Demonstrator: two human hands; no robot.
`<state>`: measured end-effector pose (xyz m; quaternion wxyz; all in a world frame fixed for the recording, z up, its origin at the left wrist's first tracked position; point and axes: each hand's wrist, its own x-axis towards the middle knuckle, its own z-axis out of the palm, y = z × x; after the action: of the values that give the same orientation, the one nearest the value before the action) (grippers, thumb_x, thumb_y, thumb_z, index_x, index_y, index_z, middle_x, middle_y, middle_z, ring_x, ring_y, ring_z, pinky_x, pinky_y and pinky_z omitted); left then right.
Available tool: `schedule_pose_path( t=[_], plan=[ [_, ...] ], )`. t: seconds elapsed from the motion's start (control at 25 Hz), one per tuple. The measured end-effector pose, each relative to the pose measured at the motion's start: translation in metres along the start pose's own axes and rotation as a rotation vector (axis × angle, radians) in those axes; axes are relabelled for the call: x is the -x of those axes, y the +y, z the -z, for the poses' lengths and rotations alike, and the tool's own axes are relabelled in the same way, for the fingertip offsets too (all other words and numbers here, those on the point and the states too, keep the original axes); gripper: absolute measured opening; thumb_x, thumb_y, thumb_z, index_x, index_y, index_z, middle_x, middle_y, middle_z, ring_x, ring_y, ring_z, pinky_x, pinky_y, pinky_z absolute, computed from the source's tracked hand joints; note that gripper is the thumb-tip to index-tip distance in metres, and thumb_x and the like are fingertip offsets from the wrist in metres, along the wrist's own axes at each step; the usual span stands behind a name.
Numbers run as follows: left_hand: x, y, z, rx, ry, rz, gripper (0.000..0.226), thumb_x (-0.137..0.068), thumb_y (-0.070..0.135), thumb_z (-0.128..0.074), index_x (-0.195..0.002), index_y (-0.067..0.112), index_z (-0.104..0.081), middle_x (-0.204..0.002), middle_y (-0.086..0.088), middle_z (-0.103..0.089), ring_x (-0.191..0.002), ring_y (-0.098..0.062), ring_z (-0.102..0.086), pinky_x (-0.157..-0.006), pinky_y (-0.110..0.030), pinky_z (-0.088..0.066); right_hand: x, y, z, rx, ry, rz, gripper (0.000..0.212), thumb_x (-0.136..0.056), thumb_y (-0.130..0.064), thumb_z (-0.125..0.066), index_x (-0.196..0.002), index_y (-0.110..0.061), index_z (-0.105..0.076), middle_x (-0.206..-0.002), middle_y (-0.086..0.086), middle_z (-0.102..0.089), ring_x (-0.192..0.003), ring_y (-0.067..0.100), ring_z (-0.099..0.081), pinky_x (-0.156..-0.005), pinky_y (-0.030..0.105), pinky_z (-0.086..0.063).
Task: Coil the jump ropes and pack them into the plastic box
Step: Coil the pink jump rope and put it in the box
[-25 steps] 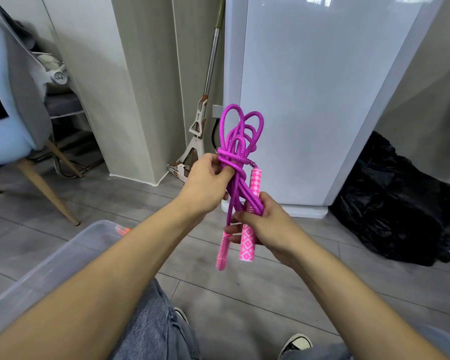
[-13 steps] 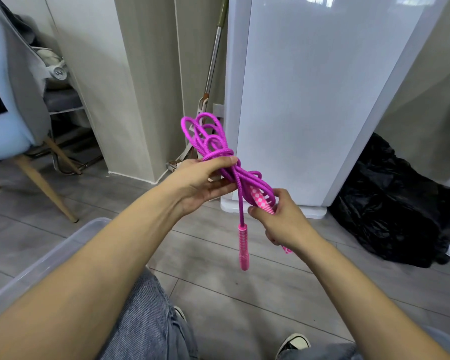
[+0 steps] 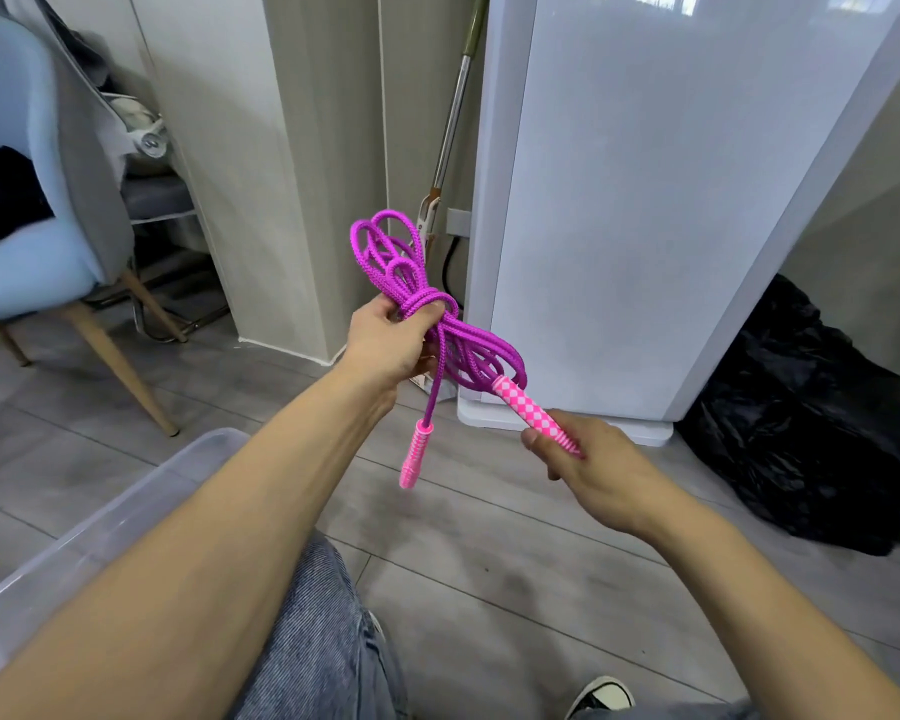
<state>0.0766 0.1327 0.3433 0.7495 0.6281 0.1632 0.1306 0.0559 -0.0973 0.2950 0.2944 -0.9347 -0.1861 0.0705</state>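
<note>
A purple jump rope (image 3: 401, 267) is bundled into loops with a wrap around its middle. My left hand (image 3: 391, 345) grips the bundle at that wrap, held up in front of me. One pink checkered handle (image 3: 528, 410) sticks out to the right, and my right hand (image 3: 588, 465) is closed on its lower end. The second pink handle (image 3: 415, 457) dangles free below my left hand. The clear plastic box (image 3: 100, 532) sits on the floor at lower left, partly hidden by my left arm.
A white appliance (image 3: 645, 200) stands straight ahead, with a mop (image 3: 450, 127) leaning in the gap beside it. A black plastic bag (image 3: 811, 418) lies at right. A blue chair (image 3: 27, 210) with wooden legs stands at left. Grey tile floor lies below.
The bundle has tilted left and its loops lean away. My right hand has slid down and pulled one handle out to the right; the other handle now hangs free.
</note>
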Motion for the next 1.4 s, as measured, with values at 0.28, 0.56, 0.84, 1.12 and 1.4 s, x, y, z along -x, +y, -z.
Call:
schedule_pose_path(
  t=[0.28, 0.56, 0.84, 1.12, 1.4],
  plan=[
    [-0.007, -0.006, 0.004, -0.530, -0.079, -0.456, 0.012, -0.093, 0.015, -0.065, -0.103, 0.020, -0.061, -0.083, 0.009, -0.069, -0.071, 0.000, -0.069, -0.065, -0.019, -0.057, 0.008, -0.010, 0.037, -0.925, -0.330, -0.253, 0.037, -0.101, -0.040, -0.051, -0.100, -0.004, -0.061, -0.060, 0.006, -0.034, -0.037, 0.013, -0.026, -0.039, 0.019, -0.021],
    [0.013, -0.027, -0.029, 0.167, 0.024, 0.075, 0.014, -0.094, 0.005, -0.064, -0.107, 0.000, -0.061, -0.090, -0.019, -0.072, -0.068, -0.024, -0.075, -0.059, -0.033, -0.061, 0.002, -0.025, -0.008, -0.511, -0.047, -0.103, 0.019, -0.088, -0.011, -0.063, -0.106, -0.018, -0.061, -0.094, 0.014, -0.067, -0.077, 0.023, -0.063, -0.081, 0.051, -0.058],
    [0.029, -0.031, -0.044, 0.111, -0.109, 0.263, 0.010, -0.089, 0.022, -0.072, -0.094, 0.014, -0.069, -0.078, -0.003, -0.073, -0.073, -0.019, -0.066, -0.058, -0.028, -0.052, -0.020, -0.040, -0.039, -0.680, 0.333, -0.058, 0.013, -0.098, -0.020, -0.055, -0.111, -0.020, -0.054, -0.083, -0.003, -0.068, -0.078, 0.016, -0.071, -0.075, 0.035, -0.057],
    [-0.002, -0.011, 0.003, -0.395, 0.101, -0.094, 0.109, -0.055, 0.065, -0.085, -0.143, 0.015, -0.042, -0.140, -0.002, -0.055, -0.125, -0.017, -0.054, -0.107, -0.038, -0.044, -0.020, -0.022, 0.017, -0.794, 0.176, -0.088, 0.018, -0.103, -0.023, -0.053, -0.088, -0.013, -0.058, -0.054, -0.003, -0.032, -0.040, 0.010, -0.025, -0.042, 0.022, -0.023],
    [0.034, -0.031, -0.028, -0.327, -1.001, 0.104, 0.033, -0.075, 0.023, -0.082, -0.104, 0.013, -0.070, -0.098, -0.010, -0.070, -0.096, -0.024, -0.065, -0.097, -0.041, -0.050, 0.005, -0.028, 0.043, -0.807, -0.290, -0.044, 0.019, -0.101, -0.024, -0.057, -0.096, -0.006, -0.058, -0.059, 0.002, -0.024, -0.046, 0.013, -0.020, -0.045, 0.026, -0.020]
  ],
)
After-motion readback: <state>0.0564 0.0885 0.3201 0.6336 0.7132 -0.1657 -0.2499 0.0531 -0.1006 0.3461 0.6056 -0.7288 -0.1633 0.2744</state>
